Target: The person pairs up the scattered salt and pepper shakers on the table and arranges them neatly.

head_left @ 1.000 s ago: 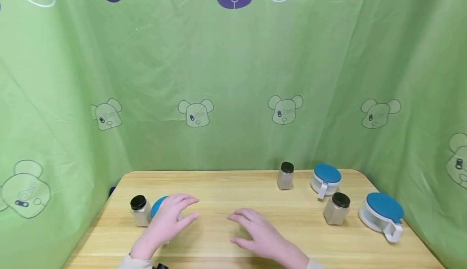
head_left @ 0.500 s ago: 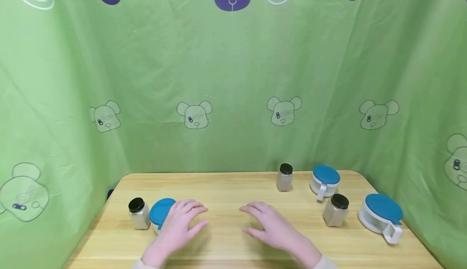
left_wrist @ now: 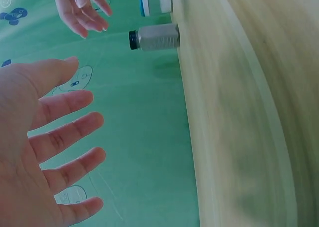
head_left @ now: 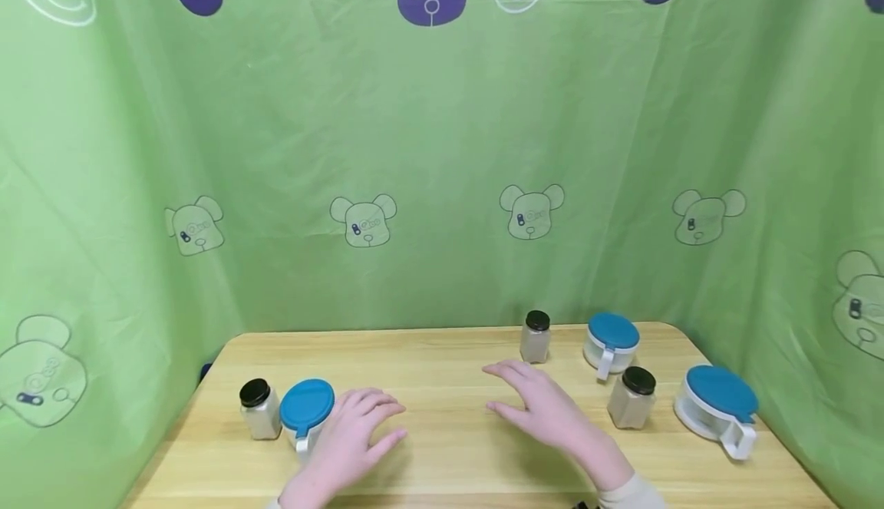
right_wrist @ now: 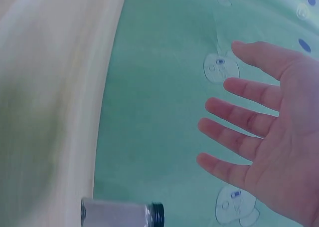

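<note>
- Head view: your left hand (head_left: 355, 434) and right hand (head_left: 542, 411) are raised over the table (head_left: 442, 463), well apart from each other.
- Left hand: fingers spread, thumb apart, nothing in the grasp; the left wrist view confirms it.
- Right hand: same condition; the right wrist view shows a bare palm and separated fingers.
- Left pot (head_left: 307, 404) stands just left of your left hand, which covers part of its side and handle. Contact cannot be determined from this angle.
- Left jar (head_left: 262, 413) stands farther left of that hand, just beyond the left pot.
- Back jar (head_left: 536, 338) stands beyond your right hand's fingertips; back pot (head_left: 612, 340) is beyond and to its right.
- Right jar (head_left: 631, 400) is to the right of your right hand, with right pot (head_left: 718, 401) farther out on that side.
- Step, as judged: you are between grips, with no item engaged. Every pot is lidded, every jar capped, all upright.
- Next move, as judged: any pick-up calls for lowering a hand and closing its fingers. Your left would need to turn outward for the left pot; your right would need to reach forward for the back jar.
</note>
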Demonstrator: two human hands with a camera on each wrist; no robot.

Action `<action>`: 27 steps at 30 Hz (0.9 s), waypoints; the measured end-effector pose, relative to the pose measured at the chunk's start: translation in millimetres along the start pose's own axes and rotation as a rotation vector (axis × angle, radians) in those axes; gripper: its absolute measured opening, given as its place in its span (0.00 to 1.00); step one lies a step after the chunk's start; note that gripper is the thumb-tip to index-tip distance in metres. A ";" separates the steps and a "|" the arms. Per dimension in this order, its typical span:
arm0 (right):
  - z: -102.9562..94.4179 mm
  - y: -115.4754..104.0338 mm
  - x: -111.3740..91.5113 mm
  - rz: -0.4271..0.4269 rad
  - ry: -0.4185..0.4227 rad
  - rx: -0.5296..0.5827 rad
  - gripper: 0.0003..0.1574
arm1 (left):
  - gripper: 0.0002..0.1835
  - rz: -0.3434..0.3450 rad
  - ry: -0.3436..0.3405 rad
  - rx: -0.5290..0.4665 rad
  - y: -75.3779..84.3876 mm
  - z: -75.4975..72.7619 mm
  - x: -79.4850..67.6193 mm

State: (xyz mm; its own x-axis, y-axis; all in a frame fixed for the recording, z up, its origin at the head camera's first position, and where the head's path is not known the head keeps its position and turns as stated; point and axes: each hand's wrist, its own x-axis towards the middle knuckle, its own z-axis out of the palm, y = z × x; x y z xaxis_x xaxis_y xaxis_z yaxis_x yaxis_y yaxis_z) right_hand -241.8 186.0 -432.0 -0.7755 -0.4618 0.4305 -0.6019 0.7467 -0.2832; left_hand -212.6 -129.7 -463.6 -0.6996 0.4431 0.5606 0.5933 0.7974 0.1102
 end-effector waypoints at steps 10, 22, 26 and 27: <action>-13.7 18.2 -3.3 0.105 0.016 0.022 0.31 | 0.16 0.045 0.048 -0.027 11.1 5.2 0.0; -22.6 32.9 -2.4 0.131 0.059 0.017 0.30 | 0.16 0.033 0.008 -0.069 19.3 11.8 13.2; -24.7 39.2 -6.1 0.119 0.085 0.008 0.29 | 0.17 0.032 -0.021 -0.078 22.8 12.7 22.8; -24.4 41.0 -7.7 0.110 0.096 0.004 0.28 | 0.17 0.032 -0.021 -0.079 23.7 13.2 24.8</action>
State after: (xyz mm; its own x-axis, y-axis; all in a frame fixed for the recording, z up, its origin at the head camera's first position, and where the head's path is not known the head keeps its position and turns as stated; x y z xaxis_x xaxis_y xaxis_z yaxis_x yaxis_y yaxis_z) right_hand -255.8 231.8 -426.0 -0.8152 -0.3292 0.4765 -0.5151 0.7882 -0.3367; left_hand -221.1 -94.4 -458.0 -0.6872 0.4774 0.5475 0.6449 0.7479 0.1573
